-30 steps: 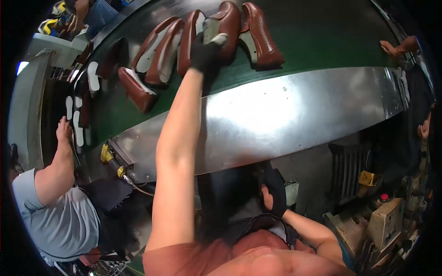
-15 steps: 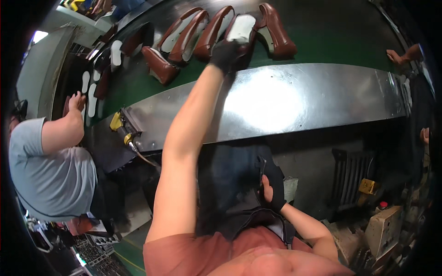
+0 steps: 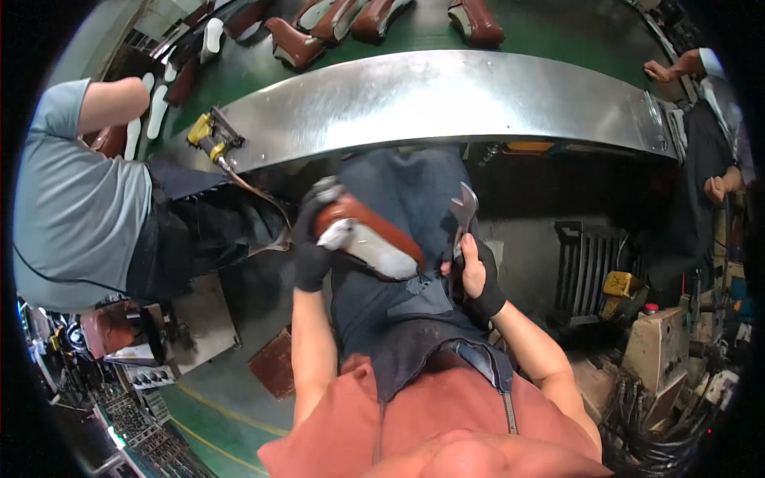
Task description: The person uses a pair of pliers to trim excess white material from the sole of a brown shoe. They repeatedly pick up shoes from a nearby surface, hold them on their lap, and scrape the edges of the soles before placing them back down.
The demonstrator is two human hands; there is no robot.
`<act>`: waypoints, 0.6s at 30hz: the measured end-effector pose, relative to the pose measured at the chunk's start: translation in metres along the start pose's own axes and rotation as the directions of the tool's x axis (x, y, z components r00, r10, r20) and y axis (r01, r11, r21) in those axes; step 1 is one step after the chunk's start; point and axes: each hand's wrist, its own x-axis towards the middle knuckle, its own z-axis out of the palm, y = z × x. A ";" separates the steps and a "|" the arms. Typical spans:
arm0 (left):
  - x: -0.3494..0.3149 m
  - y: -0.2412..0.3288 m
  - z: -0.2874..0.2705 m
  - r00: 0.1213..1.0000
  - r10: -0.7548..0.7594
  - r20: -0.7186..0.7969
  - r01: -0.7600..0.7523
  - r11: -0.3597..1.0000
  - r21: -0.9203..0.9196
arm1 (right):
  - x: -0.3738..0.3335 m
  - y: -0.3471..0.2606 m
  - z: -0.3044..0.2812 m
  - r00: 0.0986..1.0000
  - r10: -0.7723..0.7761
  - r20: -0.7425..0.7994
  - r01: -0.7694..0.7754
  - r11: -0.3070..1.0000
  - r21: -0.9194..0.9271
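Observation:
My left hand (image 3: 309, 259), in a dark fingerless glove, is closed round one end of a brown leather shoe (image 3: 368, 221). The shoe is tilted over my lap, its pale underside partly turned up, and is a little blurred. My right hand (image 3: 476, 279), gloved the same way, grips a metal hand tool (image 3: 464, 205) whose two-pronged, claw-like head points up; its handle is mostly hidden by the fingers. Shoe and tool are apart. Beyond the metal ledge, several more brown shoes (image 3: 299, 44) lie on the green belt (image 3: 422, 36).
The shiny metal ledge (image 3: 446, 99) runs across in front of me. On its left end lies a yellow air tool (image 3: 205, 137) with a hose. A person in a grey shirt (image 3: 84, 215) works at left; another person's hand (image 3: 660, 72) rests at far right. A machine box (image 3: 657, 338) stands lower right.
My left hand has come back from the row of shoes on the belt, bringing one shoe to my lap. My right hand keeps hold of the tool. The view has shifted downward.

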 end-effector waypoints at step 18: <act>0.045 -0.034 0.083 0.954 -0.097 0.285 0.203 0.906 -0.371 | -0.024 -0.016 0.032 0.965 -0.059 0.254 0.089 0.990 -0.108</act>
